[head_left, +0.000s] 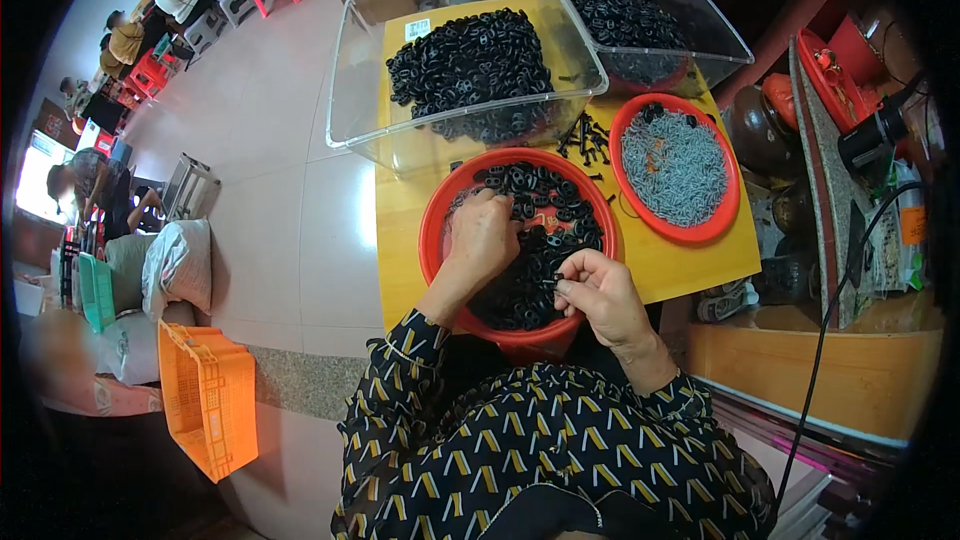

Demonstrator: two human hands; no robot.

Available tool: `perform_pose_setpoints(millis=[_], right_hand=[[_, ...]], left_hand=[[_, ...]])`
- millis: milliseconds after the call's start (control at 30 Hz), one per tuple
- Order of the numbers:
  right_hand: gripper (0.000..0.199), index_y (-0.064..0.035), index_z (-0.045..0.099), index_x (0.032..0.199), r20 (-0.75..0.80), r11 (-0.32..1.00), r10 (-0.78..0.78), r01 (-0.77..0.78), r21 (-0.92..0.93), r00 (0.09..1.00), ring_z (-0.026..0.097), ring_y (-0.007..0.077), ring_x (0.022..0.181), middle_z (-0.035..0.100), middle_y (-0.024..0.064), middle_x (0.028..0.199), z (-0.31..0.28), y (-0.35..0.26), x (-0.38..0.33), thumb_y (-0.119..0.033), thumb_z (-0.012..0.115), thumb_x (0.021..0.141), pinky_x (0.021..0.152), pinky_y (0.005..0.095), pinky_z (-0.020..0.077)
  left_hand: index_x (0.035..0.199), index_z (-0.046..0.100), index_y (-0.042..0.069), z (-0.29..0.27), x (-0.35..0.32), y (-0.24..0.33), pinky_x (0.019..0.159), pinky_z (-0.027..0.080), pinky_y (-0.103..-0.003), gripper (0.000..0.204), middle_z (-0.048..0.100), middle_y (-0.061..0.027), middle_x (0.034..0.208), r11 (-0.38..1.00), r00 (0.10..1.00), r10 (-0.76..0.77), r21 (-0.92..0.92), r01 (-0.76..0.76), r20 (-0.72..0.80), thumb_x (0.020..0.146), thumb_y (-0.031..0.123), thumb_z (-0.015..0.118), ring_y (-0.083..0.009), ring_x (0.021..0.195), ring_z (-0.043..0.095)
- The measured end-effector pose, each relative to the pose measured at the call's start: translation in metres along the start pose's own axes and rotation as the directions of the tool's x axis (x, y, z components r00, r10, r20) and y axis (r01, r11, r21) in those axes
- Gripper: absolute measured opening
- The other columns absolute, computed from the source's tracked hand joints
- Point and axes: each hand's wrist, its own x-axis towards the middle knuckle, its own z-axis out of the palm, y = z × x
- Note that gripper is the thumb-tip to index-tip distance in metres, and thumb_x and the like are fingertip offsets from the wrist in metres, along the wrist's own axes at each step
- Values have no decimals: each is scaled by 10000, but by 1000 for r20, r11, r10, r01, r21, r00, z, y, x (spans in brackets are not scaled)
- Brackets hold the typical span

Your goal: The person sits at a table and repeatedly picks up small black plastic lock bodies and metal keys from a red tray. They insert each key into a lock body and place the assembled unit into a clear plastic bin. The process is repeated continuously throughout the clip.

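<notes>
As I watch remotely, the right hand [602, 302] pinches a dark piece [557, 281].
Likely light, stiff; I'd hold its edges. Left hand [484, 235] curls over the red basin's [431, 233] left, grip unclear.

Round basin [611, 240] red, blk. pcs. [512, 302] inside. Screws [675, 165] silvery-gry.; tabletop [690, 270] yel. Blouse [590, 440] blk. w/ yel. & wht. chevrons.

In the frame's lower centre, a black top [610, 440] shows yellow-and-white inverted Vs; its 2 sleeves [393, 380] match.
</notes>
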Motion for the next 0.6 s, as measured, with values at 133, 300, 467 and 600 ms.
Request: perform_pose_setpoints(millis=[133, 300, 467, 600], right_hand=[[136, 11, 528, 915, 28, 995, 3, -6, 102, 1000, 542, 81, 615, 548, 35, 748, 0, -1, 1, -1, 547, 781, 518, 182, 424], [163, 16, 530, 956, 123, 961, 6, -40, 275, 992, 527, 110, 626, 549, 55, 746, -3, -1, 0, -25, 524, 798, 534, 217, 416], [126, 17, 514, 910, 149, 901, 11, -75, 428, 989, 530, 159, 624, 540, 85, 746, 10, -7, 3, -24, 498, 791, 539, 253, 419], [125, 25, 505, 908, 204, 889, 30, -119, 441, 979, 527, 161, 609, 539, 89, 743, 19, -7, 3, -28, 497, 795, 536, 255, 420]], left_hand=[[752, 569, -11, -7, -3, 5, 672, 430, -427, 147, 538, -182, 787, 1000, 1000, 3, 4, -3, -19, 658, 85, 627, -344, 797, 535], [902, 520, 0, -12, -23, 8, 652, 411, -450, 209, 529, -194, 792, 981, 993, 94, -162, -105, -71, 703, 44, 566, -376, 761, 527], [822, 514, 5, -22, -62, 32, 591, 451, -340, 176, 527, -139, 746, 798, 935, 212, -502, -333, -283, 677, -67, 584, -304, 696, 555], [855, 518, -12, -28, -81, 34, 630, 458, -297, 179, 552, -117, 786, 745, 932, 122, -589, -313, -342, 701, -75, 585, -250, 737, 578]])
